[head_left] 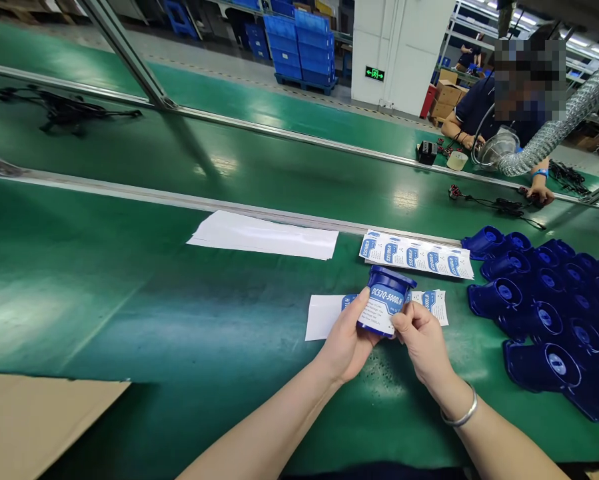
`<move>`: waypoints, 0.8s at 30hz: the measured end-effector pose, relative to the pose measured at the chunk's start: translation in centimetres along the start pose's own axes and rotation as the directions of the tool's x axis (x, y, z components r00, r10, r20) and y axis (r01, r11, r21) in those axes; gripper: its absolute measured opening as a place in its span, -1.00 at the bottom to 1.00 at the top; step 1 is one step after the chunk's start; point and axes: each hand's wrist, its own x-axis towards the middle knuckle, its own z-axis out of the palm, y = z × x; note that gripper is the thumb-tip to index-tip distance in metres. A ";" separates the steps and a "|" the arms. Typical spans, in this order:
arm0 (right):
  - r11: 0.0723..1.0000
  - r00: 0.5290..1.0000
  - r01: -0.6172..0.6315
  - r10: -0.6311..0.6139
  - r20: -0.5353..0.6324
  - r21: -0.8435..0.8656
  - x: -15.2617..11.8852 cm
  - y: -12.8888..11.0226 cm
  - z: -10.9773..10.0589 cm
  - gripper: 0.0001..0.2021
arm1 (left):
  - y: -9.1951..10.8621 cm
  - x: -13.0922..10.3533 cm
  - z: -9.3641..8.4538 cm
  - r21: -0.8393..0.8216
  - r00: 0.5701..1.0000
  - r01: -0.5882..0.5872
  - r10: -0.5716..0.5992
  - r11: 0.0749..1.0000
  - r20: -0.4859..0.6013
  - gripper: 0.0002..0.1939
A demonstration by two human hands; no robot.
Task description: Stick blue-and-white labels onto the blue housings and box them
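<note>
One long green table (229, 373) spans the view, with a piece of brown cardboard (44, 427) at its near left corner, seen from where I stand. Rows of dark blue cups (544, 319), lying on their sides, crowd the right end. Along the far rail, blank white paper (264, 235) lies left of a printed sheet (414, 255); a partly covered strip (324, 317) lies nearer, behind the hands. The left hand (346, 341) holds a single blue cup (402, 287) above the table, thumb on its front, other fingers curled beneath. The right hand (422, 337), below which a bracelet (462, 410) circles the wrist, has thumb and forefinger pinching the lower right corner of the cup's blue-and-white label (379, 310).
</note>
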 end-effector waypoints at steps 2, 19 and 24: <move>0.999 0.998 0.035 -0.035 -0.049 0.003 0.3 0.1 -0.3 -0.48 | 0.3 0.1 0.0 -0.054 0.998 0.069 -0.069 0.996 0.007 -0.64; 0.960 0.955 0.272 -0.262 0.138 -0.064 1.0 -0.6 -2.8 -0.49 | 0.5 -0.1 -0.3 0.270 0.933 0.282 -0.329 0.920 0.144 -0.57; 0.968 0.972 0.226 -0.217 0.087 -0.112 1.1 -0.3 -2.8 -0.43 | 1.1 -0.3 -0.6 0.562 0.959 0.080 -0.218 0.823 0.182 -0.43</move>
